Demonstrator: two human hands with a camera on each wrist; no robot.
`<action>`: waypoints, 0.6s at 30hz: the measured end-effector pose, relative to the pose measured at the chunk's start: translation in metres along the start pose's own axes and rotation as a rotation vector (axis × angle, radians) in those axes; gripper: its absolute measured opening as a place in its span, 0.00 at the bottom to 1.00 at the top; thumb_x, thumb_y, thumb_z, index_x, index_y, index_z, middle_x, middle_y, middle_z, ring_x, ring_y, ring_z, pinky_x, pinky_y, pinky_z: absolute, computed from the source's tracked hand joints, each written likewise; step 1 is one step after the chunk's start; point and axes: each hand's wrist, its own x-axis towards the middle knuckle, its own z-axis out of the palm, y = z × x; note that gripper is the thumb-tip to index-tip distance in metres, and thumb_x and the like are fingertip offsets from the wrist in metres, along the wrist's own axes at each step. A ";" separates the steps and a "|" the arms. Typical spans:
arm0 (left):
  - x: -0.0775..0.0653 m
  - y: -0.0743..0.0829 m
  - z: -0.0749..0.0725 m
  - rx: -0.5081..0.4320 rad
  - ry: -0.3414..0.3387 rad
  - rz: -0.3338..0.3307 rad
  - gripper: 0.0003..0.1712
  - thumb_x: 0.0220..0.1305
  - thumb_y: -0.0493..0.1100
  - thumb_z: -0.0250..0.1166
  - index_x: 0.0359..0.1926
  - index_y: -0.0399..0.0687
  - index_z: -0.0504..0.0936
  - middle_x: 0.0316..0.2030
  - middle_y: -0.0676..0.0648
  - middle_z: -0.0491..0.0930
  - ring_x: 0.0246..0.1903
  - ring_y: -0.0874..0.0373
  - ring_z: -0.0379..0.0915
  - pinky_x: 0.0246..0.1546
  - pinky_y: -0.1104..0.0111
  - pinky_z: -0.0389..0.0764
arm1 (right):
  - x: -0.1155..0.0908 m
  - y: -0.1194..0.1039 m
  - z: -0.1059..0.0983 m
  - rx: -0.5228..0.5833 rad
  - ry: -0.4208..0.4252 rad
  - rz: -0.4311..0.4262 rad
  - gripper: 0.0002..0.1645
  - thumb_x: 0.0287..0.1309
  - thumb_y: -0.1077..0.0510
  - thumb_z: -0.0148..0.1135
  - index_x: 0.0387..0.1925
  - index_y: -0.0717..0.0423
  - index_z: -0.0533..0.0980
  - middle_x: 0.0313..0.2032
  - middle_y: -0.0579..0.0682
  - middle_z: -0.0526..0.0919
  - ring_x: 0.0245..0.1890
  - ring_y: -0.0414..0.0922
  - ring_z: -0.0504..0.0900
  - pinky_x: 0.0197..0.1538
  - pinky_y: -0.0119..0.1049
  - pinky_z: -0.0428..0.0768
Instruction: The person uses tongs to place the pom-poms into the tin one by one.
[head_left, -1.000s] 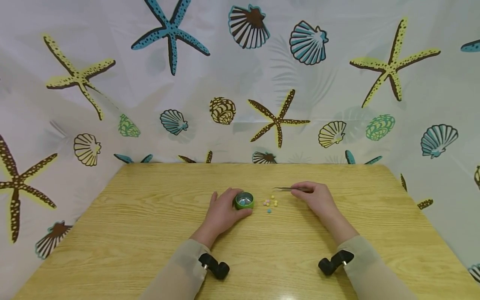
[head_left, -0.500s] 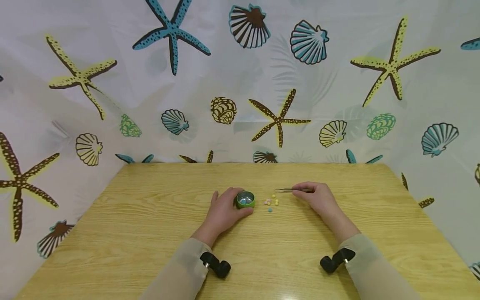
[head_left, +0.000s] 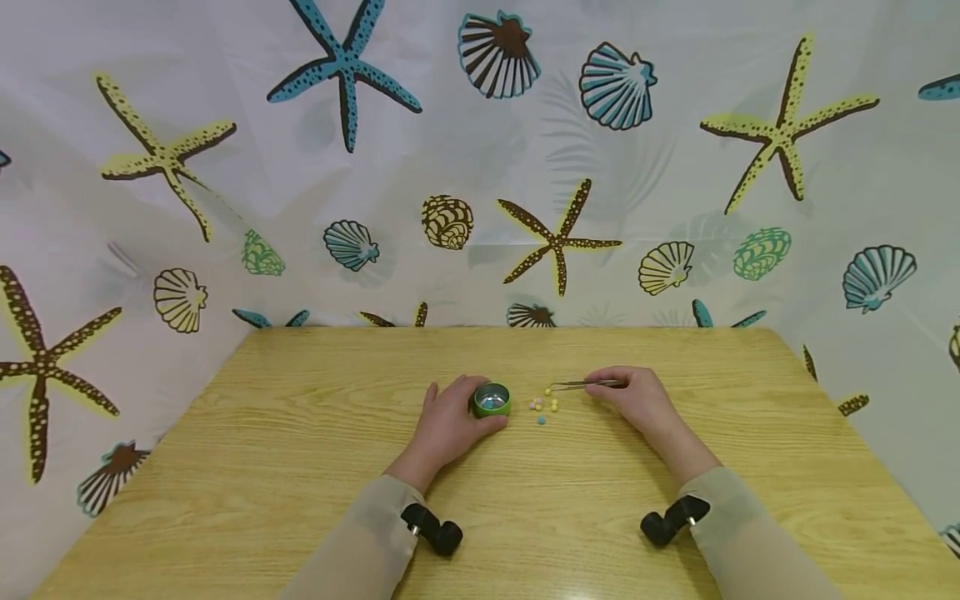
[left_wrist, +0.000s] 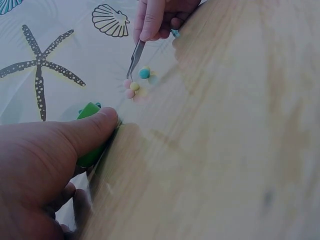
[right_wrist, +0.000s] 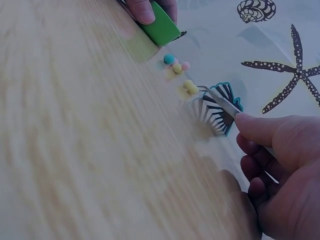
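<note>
My left hand [head_left: 448, 421] curls round a small green tin [head_left: 492, 411], silvery inside, with a bit of blue at its bottom. Between thumb and fingers, my right hand [head_left: 633, 396] pinches bent-tipped metal tweezers [head_left: 588, 384]. Their tips are at the farthest yellow ball [head_left: 547, 392]; whether they grip it I cannot tell. Several small balls lie on the table between the hands: yellow balls [right_wrist: 191, 87], pink balls [left_wrist: 130, 93] and a blue ball [head_left: 542, 421] nearest me. In the right wrist view the green tin [right_wrist: 162, 27] stands beyond the balls.
The wooden table [head_left: 525, 517] reaches back to a white cloth [head_left: 420, 275] printed with starfish and shells, which also hangs at both sides. A black wrist mount [head_left: 432, 530] sits on the left sleeve, another wrist mount [head_left: 675, 520] on the right one.
The tweezers' tips have come down and closer to the farthest yellow ball. My left hand and the tin stay in place.
</note>
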 end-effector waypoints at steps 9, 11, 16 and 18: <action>0.000 -0.001 0.000 -0.005 -0.002 0.003 0.38 0.68 0.53 0.82 0.71 0.44 0.81 0.67 0.40 0.83 0.79 0.38 0.64 0.83 0.34 0.41 | -0.002 0.000 0.002 -0.041 -0.009 -0.004 0.13 0.75 0.54 0.74 0.53 0.56 0.92 0.53 0.55 0.90 0.56 0.55 0.84 0.60 0.50 0.79; 0.000 -0.002 0.001 -0.004 -0.002 0.005 0.38 0.68 0.53 0.82 0.71 0.44 0.81 0.67 0.40 0.83 0.79 0.38 0.64 0.83 0.34 0.42 | -0.002 0.001 0.003 -0.043 -0.005 0.001 0.12 0.74 0.54 0.74 0.53 0.55 0.92 0.53 0.55 0.90 0.56 0.55 0.84 0.61 0.51 0.79; -0.001 -0.004 0.001 -0.002 0.001 0.011 0.38 0.68 0.54 0.82 0.72 0.44 0.80 0.67 0.41 0.83 0.79 0.38 0.65 0.83 0.34 0.42 | -0.002 0.001 0.004 -0.055 0.004 0.011 0.12 0.74 0.54 0.74 0.52 0.54 0.92 0.53 0.54 0.90 0.57 0.55 0.84 0.63 0.52 0.79; -0.001 -0.005 0.001 -0.003 0.001 0.013 0.38 0.68 0.54 0.82 0.71 0.44 0.81 0.66 0.41 0.83 0.79 0.38 0.65 0.83 0.34 0.42 | -0.002 0.001 0.005 -0.064 0.003 0.007 0.12 0.75 0.54 0.74 0.52 0.54 0.92 0.54 0.55 0.90 0.57 0.55 0.84 0.63 0.52 0.79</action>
